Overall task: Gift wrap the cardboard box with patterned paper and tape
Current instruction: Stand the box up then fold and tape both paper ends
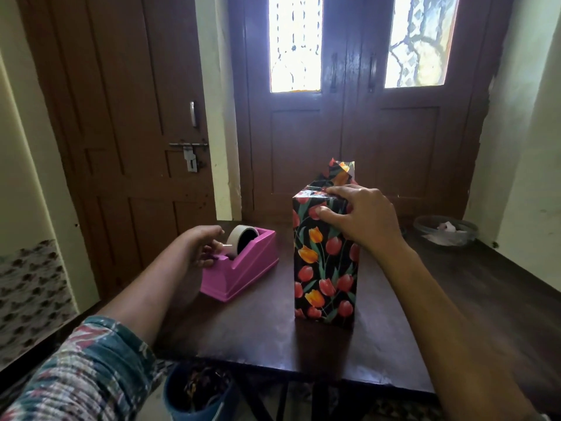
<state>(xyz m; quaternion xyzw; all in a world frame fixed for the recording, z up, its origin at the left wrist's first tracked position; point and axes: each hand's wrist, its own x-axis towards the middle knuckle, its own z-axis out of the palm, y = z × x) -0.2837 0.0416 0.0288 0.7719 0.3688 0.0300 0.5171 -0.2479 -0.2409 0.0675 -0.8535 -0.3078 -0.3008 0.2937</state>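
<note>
Hands apart: right hand grips the wrapped box by its top, pinning folded paper for taping; left hand seemingly pinches tape at the pink dispenser.

Gripping top of upright wrapped box with right hand.
Pinching tape at pink dispenser with left hand.
</note>
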